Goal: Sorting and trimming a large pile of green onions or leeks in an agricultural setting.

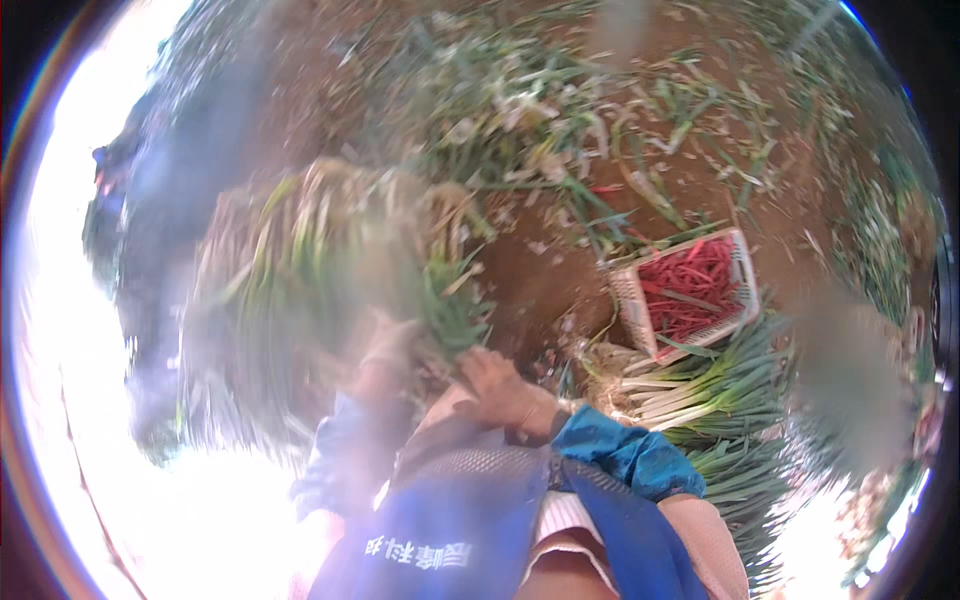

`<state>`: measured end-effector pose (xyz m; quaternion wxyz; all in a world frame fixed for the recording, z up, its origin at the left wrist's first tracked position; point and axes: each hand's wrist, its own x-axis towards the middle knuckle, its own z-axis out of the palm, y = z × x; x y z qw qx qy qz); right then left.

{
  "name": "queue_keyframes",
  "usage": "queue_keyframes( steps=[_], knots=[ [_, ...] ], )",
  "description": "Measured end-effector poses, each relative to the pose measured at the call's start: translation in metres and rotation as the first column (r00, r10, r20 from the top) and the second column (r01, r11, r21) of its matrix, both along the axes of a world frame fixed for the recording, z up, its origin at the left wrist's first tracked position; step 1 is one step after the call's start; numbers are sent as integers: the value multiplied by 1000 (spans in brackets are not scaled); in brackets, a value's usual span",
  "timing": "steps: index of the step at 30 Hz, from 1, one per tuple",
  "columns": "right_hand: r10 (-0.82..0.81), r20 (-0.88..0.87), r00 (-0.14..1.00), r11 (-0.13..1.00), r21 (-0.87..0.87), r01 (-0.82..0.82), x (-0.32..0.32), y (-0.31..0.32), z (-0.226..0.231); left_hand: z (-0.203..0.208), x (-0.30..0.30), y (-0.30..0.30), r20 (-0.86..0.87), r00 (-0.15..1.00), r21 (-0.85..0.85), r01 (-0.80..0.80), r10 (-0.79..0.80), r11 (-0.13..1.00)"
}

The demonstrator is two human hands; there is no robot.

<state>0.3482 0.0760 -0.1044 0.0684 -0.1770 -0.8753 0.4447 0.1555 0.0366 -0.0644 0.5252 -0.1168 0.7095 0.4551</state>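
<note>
Marking: one line of four white characters (417, 553) is printed on the one blue vest (450, 500) at 6 o'clock. One green onion pile (275, 255) lies at 9 to 10 o'clock. The left hand (388, 338), 8 o'clock, is blurred; the right hand (495, 385), 6 o'clock, is beside the leaves, fingers bent. Neither grip can be determined. One pale crate (632, 308), 3 o'clock, contains uncounted red strips (690, 285). Pale-stemmed onions (690, 395) lie beside it, 4 o'clock.

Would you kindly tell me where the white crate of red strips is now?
In the head view, the white crate sits on the ground, right of the right hand, just beyond the green onions.
</note>
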Motion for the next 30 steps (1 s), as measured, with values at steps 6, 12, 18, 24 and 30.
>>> queue_keyframes(
  steps=[6,12,18,24,30],
  knots=[
    [206,190,960,825,-561,-65,-39,-30,-2,-14,-19,-67,220,963,216,-205,157,955],
    [380,192,905,874,-395,-283,-98,-82,-27,-57,-71,-151,120,946,284,-324,302,902],
    [575,222,787,810,-24,-585,-140,-103,-17,-51,-99,-192,242,922,392,-378,303,838],
    [501,446,742,863,-195,-466,-180,-73,-10,-112,-131,-178,-301,912,-133,-328,277,935],
    [143,439,887,925,-378,38,-236,2,-63,-127,-176,-99,-716,698,-26,-9,-12,1000]
  ],
)
